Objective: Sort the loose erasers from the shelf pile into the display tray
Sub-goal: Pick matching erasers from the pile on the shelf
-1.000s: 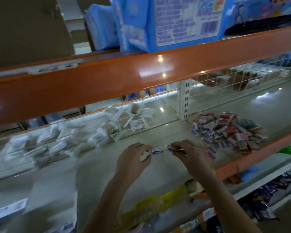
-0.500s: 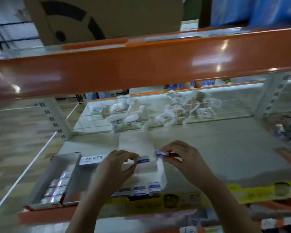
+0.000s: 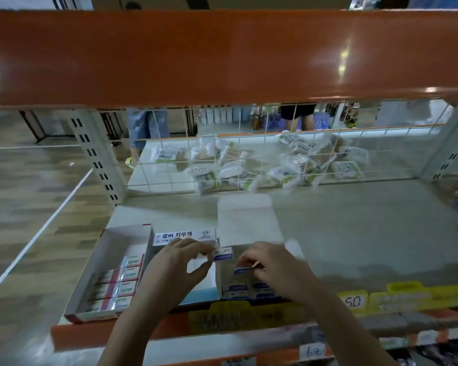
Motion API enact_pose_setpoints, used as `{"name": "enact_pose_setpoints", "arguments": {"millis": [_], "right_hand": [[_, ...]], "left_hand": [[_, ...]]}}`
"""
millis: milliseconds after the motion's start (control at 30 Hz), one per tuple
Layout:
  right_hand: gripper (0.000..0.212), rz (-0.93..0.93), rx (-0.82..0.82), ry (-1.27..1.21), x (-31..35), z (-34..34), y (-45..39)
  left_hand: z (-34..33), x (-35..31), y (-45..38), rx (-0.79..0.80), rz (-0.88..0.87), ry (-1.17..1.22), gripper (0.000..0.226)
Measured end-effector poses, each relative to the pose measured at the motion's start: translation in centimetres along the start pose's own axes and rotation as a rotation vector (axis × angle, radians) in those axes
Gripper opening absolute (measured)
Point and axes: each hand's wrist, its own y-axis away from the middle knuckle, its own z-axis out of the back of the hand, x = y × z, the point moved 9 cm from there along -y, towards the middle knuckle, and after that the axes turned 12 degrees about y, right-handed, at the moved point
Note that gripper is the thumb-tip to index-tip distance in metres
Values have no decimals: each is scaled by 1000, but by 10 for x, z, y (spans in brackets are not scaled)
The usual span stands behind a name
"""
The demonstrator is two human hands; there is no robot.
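Both hands are over the front of a pale grey shelf (image 3: 341,233). Left hand (image 3: 180,265) pinches one blue-and-white eraser (image 3: 223,254) at its fingertips, held above the open white tray (image 3: 249,223). Right hand (image 3: 273,268), just beside it, pinches a second blue-striped eraser (image 3: 242,270) low inside that tray, right above the rows of blue erasers (image 3: 249,289) already packed at the tray's front. Left of the left hand, touching the tray's side, sits a second box (image 3: 109,260) part-filled with red-labelled erasers (image 3: 122,283); a Korean-lettered flap (image 3: 184,236) stands just behind the left fingers. Past both hands, the shelf ends at a wire grid (image 3: 249,159) with a heap of clear packets (image 3: 275,165) behind it. An orange beam (image 3: 222,56) spans overhead. Below the wrists, yellow price tags (image 3: 354,301) line the orange shelf edge. Far left, wood-pattern floor (image 3: 24,194); people's legs (image 3: 148,128) show beyond the grid. The loose eraser pile is barely in view, blurred at the far right edge.
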Motion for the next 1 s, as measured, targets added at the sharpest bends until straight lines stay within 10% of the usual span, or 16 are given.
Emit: {"name": "enact_pose_setpoints", "arguments": {"millis": [600, 1000], "right_hand": [[30, -91, 163, -102, 5, -18, -5], [23, -229, -157, -117, -41, 38, 32]], "left_hand": [[-4, -6, -4, 100, -99, 10, 27], [-65, -54, -36, 450, -249, -305, 29]]}}
